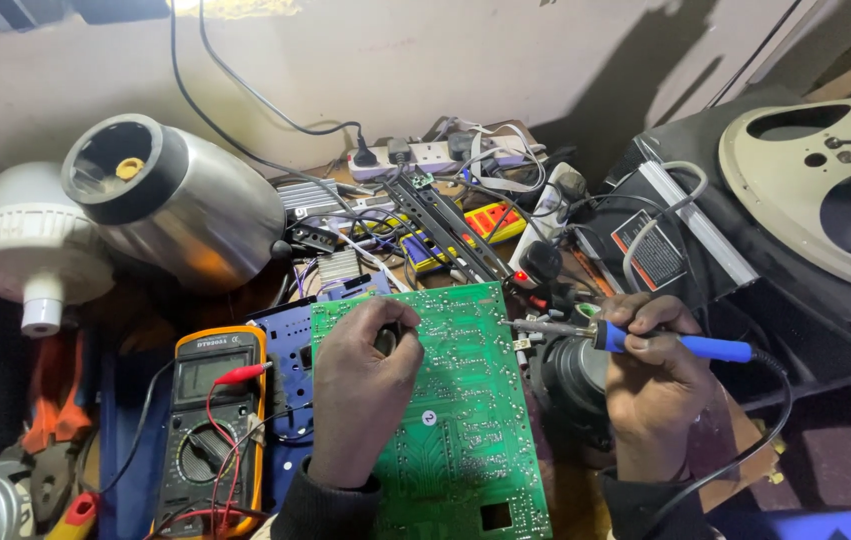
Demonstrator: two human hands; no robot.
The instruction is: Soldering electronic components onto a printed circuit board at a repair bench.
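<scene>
- Table [745, 455]: crowded; a large cream speaker frame [825, 190] sits at 2 o'clock, a steel canister with a black rim [170, 200] at 10 o'clock, a white lamp housing [35, 245] beside it at 9.
- Green circuit board [465, 420]: lies flat at the centre, solder side up, running toward 6 o'clock, over a blue board [290, 380].
- Yellow multimeter [210, 420]: at 8 o'clock, just beside the blue board, a red probe [240, 374] resting across it.
- Left hand [360, 395]: rests on the green circuit board, its grip closed around a small dark object I cannot identify.
- Right hand [650, 380]: at 3 o'clock, its grip clamped on the blue-handled soldering iron [645, 340].
- Iron tip [517, 323]: points toward 9 o'clock, at the board's right edge, apparently just off the surface.
- Progress, as a judgement: the board is laid out and the iron in hand; no fresh joint or smoke is discernible, so soldering at this edge seems barely started.
</scene>
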